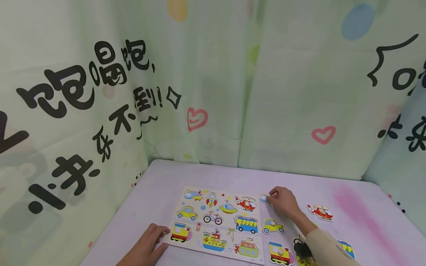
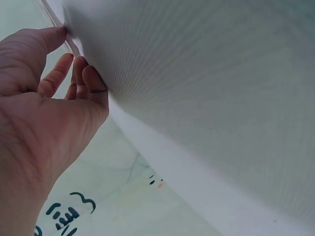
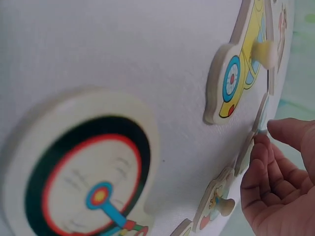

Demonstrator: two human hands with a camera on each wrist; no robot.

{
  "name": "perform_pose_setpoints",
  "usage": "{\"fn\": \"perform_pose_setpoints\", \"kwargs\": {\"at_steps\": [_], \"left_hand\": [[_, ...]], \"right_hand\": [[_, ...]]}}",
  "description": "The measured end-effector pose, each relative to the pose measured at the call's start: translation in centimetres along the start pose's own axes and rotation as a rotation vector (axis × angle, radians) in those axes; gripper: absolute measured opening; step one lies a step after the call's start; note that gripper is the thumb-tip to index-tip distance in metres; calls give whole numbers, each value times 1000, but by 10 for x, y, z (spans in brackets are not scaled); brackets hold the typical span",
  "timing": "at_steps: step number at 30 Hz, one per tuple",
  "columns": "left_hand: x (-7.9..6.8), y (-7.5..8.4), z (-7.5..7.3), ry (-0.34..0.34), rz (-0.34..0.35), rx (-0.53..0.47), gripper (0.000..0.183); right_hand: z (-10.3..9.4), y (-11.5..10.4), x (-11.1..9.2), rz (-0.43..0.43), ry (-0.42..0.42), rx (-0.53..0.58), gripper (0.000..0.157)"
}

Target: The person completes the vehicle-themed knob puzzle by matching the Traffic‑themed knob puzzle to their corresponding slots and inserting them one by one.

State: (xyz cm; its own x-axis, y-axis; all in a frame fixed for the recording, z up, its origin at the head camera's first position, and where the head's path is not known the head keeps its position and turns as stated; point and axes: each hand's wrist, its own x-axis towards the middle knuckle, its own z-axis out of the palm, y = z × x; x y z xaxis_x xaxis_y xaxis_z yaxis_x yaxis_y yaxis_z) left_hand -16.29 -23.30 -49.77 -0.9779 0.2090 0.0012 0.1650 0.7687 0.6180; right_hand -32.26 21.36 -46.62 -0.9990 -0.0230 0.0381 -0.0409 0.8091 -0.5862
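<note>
A white wooden puzzle board (image 1: pixel 190 244) with printed vehicles lies on the table. At its lower left corner my left hand (image 1: pixel 148 242) touches the edge with relaxed fingers; in the left wrist view the left hand (image 2: pixel 54 113) has its thumb and fingertips against an edge. Just past the board's upper right, my right hand (image 1: pixel 283 201) pinches a small blue puzzle piece (image 1: pixel 263 198), partly covered by the fingers. The right wrist view has the right hand's (image 3: pixel 283 172) thumb and index finger together at a pale blue piece (image 3: pixel 263 114), its knob hidden.
Loose knobbed pieces lie right of the board: a yellow car (image 1: pixel 273 226), a train (image 1: pixel 280 253), a red helicopter (image 1: pixel 320 212) and a bus (image 1: pixel 347 248) partly behind the sleeve. A bicycle piece (image 3: pixel 93 172) is close to the right wrist camera. Printed curtains (image 1: pixel 283 111) surround the table (image 1: pixel 206 173).
</note>
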Motion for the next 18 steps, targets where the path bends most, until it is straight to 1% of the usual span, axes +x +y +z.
{"fn": "perform_pose_setpoints", "kwargs": {"at_steps": [4, 12, 15, 18], "left_hand": [[-1, -1, 0, 7, 32, -14, 33], [-2, 0, 0, 17, 34, -8, 34], [-2, 0, 0, 20, 32, -9, 34], [-2, 2, 0, 14, 13, -6, 34]], "right_hand": [[2, 3, 5, -14, 5, -11, 24], [6, 7, 9, -28, 18, -23, 22], [6, 8, 7, -27, 25, 0, 23], [7, 8, 4, -10, 40, 40, 25]]}}
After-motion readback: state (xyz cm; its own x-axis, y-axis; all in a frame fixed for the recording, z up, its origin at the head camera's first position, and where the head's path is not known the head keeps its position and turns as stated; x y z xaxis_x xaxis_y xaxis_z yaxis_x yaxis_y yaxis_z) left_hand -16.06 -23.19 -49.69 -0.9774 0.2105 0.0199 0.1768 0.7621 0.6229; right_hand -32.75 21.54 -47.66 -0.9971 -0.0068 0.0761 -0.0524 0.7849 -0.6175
